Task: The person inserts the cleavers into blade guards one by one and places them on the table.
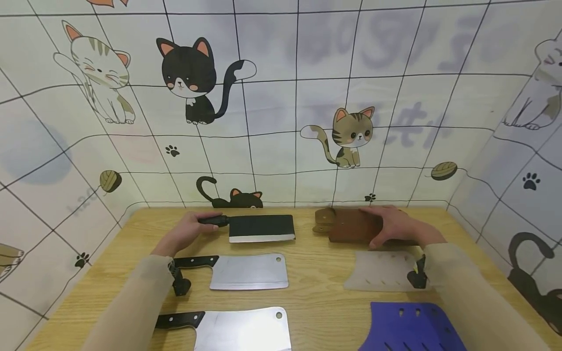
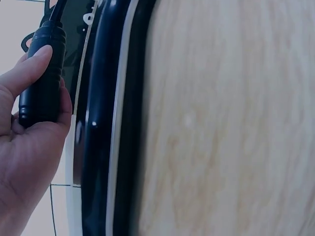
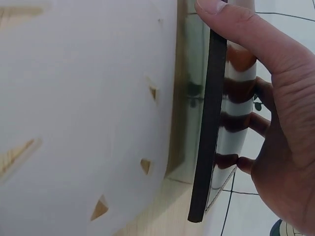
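Cleavers [image 1: 252, 271], slotted sheets [image 1: 379, 270] lie near forearms [image 1: 476, 287]; left grip [image 1: 189, 231] curled round black knife [image 1: 259, 225] handle [image 1: 221, 221], right grip [image 1: 397, 226] clasping brown sheath [image 1: 353, 226]; desk [image 1: 318, 273] strip between, cat-print backdrop [image 1: 274, 107] at far edge.

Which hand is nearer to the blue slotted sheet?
Right: the right hand is straight beyond the blue slotted sheet, gripping the brown piece. The left hand is beyond and far to its left, gripping the black cleaver's handle.

Hand [image 2: 30, 153] gripping black handle [image 2: 42, 96], woodgrain surface [image 2: 229, 118]
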Demonstrator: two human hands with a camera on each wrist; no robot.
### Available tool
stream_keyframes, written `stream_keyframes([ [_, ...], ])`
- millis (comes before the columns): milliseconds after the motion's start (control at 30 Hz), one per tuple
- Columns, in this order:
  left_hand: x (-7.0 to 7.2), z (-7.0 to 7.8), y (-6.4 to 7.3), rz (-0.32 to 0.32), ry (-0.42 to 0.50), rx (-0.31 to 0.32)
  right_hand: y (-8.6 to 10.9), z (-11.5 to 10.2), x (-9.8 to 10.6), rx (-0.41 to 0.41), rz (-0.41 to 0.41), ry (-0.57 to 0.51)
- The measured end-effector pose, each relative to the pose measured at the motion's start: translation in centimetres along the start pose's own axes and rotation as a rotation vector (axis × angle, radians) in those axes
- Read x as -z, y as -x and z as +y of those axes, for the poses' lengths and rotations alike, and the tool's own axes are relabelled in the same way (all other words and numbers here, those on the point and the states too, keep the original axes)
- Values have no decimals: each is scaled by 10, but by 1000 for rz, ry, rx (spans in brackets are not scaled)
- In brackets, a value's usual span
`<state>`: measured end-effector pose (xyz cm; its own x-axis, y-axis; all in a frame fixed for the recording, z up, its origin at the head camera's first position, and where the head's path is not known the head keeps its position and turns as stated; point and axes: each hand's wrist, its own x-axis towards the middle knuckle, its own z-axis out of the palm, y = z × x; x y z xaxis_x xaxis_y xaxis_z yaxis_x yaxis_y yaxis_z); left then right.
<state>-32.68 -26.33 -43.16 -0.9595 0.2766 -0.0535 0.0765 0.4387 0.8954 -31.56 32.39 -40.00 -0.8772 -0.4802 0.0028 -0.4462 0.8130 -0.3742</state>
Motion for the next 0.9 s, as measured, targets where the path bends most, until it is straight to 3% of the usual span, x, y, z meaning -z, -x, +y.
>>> stream_keyframes([
  [167,-7,6,-1,-20,58,2,-5,-8,1,-1,-7,27],
  [333,-13,15,-1,-23,34,-6,-12,-14,1,-3,-28,48],
  [500,-17,24,-4,-17,-2,1,-23,-18,0,57,-25,76],
  [700,-21,25,-11,-14,10,-4,-32,-24,3,110,-29,98],
  [900,-25,26,-15,-13,21,-11,-39,-27,4,101,-40,69],
])
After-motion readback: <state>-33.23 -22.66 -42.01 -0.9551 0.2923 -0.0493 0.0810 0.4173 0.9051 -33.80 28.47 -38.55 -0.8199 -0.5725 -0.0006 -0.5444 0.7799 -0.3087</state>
